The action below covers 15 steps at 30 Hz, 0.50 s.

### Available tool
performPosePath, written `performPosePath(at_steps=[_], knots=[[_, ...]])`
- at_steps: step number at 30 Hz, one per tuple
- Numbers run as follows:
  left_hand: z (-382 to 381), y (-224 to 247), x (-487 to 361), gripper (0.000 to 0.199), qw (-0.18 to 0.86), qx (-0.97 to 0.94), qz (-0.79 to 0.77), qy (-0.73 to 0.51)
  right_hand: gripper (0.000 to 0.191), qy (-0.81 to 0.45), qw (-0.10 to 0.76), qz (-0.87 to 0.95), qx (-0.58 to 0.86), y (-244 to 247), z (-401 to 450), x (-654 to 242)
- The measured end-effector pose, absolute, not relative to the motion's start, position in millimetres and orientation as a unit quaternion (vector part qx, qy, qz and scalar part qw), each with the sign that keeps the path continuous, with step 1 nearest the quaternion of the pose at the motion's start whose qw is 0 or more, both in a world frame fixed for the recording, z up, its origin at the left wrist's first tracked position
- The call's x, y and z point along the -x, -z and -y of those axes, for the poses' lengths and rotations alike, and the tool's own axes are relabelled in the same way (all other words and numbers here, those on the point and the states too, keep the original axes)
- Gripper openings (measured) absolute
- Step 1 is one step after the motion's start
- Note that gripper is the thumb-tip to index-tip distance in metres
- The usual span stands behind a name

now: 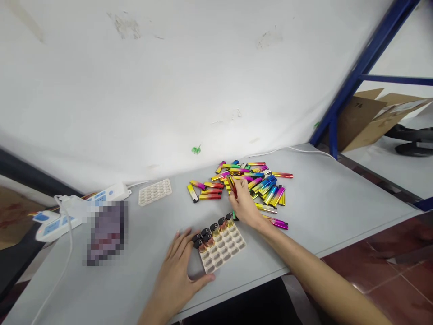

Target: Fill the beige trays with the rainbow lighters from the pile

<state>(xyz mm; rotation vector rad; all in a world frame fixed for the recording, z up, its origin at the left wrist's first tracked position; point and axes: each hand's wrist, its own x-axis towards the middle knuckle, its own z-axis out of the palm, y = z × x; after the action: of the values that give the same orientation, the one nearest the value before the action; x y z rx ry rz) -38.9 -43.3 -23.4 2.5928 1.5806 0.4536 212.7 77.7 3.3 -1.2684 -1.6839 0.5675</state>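
Note:
My right hand (244, 202) is closed on a shiny red-and-yellow lighter (232, 184), at the near side of a loose pile of metallic lighters (267, 186) in yellow, pink, blue and red. Nearer to me lies a pale tray (225, 248) with rows of oval slots. Several lighters (214, 229) stand upright along its far row and far left corner, black tops up. My left hand (176, 266) rests on the table at the tray's left side, fingers stretched out and thumb apart by the near corner. Whether it presses on the tray I cannot tell.
A second slotted tray (154, 192) lies to the left near the wall. Beyond it sit a white power strip (98, 198) with cables and a blurred-out dark object (107, 232). Blue metal framing (352, 81) and a cardboard box (365, 117) stand at the right.

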Motion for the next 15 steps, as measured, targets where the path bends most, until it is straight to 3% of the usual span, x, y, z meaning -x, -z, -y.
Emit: performPosePath(at_steps=[6,15], knots=[[44,23,38,0.082,0.021,-0.842,-0.522,-0.137,0.032,-0.508,0.506,0.519,0.466,-14,-80,-219],[43,25,40,0.081,0.005,-0.847,-0.514,-0.135,0.035,-0.658,0.529,0.372,0.385,-17,-70,-205]])
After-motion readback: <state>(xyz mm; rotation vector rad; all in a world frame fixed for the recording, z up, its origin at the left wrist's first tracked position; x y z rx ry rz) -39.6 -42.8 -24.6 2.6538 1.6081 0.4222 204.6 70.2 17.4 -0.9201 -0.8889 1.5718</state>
